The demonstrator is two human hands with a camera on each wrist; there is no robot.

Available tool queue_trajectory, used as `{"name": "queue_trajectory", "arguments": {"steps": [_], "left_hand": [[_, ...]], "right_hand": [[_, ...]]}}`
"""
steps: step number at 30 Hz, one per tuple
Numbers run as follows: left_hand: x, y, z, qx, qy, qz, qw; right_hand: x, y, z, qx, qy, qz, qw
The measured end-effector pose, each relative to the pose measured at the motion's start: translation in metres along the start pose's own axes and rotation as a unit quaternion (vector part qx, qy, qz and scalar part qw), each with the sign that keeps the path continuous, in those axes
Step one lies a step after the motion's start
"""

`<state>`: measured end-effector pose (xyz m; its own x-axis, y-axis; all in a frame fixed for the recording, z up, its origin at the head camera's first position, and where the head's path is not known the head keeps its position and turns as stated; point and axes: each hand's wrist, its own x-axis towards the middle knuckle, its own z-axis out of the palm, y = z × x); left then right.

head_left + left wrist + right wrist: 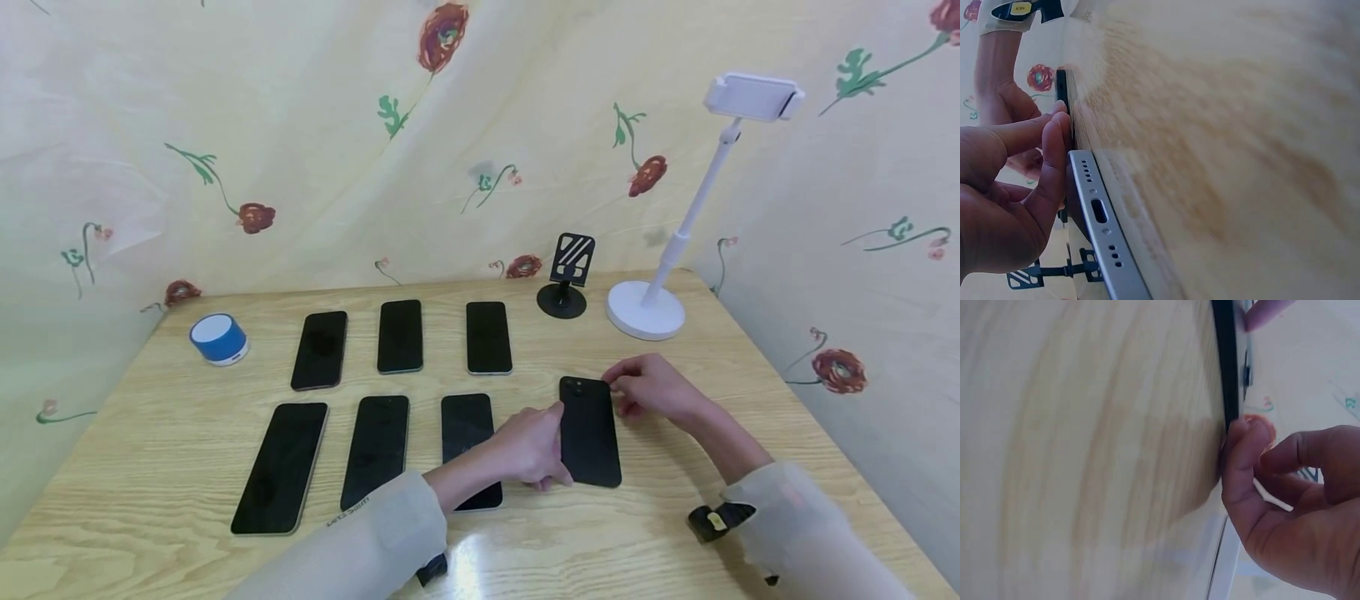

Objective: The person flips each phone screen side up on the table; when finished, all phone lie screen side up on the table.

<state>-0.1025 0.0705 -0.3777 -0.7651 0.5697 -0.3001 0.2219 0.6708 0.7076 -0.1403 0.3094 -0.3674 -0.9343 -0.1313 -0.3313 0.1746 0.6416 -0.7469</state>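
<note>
A black smartphone lies back up on the right part of the table, its camera bump at the top left corner. My left hand holds its left edge, index finger higher up and thumb near the lower corner. At the upper right corner, my right hand pinches the edge with its fingertips. The right wrist view has that phone edge-on, fingertips right at its rim. Beneath my left forearm lies another smartphone, partly hidden; its silver bottom edge with a charging port shows large in the left wrist view.
Several more dark-screened phones lie in two rows to the left on the wooden table. A blue speaker sits at the back left. At the back right stand a black phone stand and a tall white phone holder.
</note>
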Motion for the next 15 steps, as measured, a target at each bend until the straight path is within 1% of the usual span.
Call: {"name": "queue_trajectory", "arguments": {"steps": [8,11,15], "left_hand": [[-0.0008,0.0004,-0.0006,-0.002,-0.002,-0.004,1.0],[-0.0002,0.0002,-0.0004,0.004,-0.002,-0.005,1.0],[0.0004,-0.0003,-0.0004,0.005,-0.006,-0.01,0.9999]], "right_hand": [[-0.0006,-0.0072,0.005,0.0,0.013,0.032,0.9994],[-0.0008,-0.0089,0.0052,0.016,0.014,0.043,0.9989],[0.0002,-0.0096,0.0042,0.046,0.006,0.043,0.998]]}}
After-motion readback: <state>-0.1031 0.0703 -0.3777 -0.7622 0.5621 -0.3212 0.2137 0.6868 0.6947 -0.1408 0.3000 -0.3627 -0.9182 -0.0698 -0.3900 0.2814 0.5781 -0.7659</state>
